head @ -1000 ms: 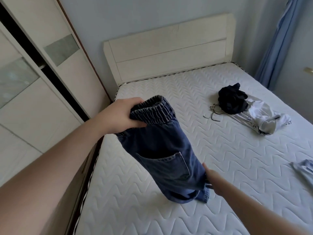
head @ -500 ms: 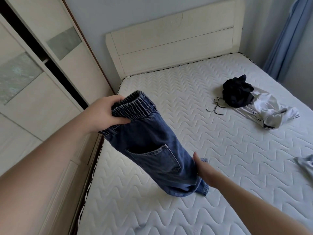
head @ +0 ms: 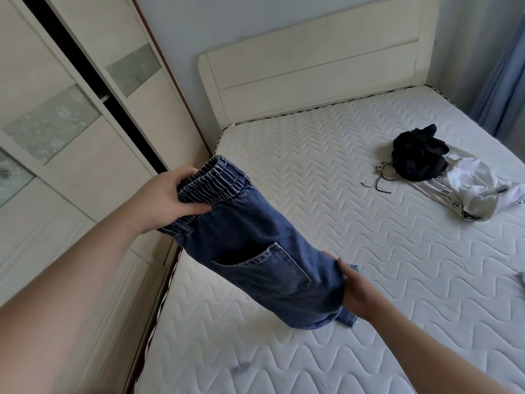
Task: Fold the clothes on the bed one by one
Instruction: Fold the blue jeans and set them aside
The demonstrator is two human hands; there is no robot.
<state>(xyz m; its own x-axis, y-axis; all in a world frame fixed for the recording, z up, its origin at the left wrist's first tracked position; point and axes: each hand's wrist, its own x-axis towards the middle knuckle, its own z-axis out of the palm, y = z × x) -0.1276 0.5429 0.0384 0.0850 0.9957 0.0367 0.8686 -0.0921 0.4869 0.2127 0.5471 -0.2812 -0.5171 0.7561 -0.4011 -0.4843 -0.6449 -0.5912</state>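
The jeans (head: 255,245) are held above the near left part of the mattress (head: 341,172), already doubled lengthwise. The elastic waistband is pinched in the left hand (head: 162,200); the leg end is gripped by the right hand (head: 355,288). For a neat fold, the cloth is best kept taut, laid flat, and the waistband brought squarely onto the hems.

Right-edge cloth (head: 521,282), perhaps clothing, cropped

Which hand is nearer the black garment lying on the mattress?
Right. The right hand grips the jeans' hem end, closer to the black garment; the left hand holds the waistband, farther.
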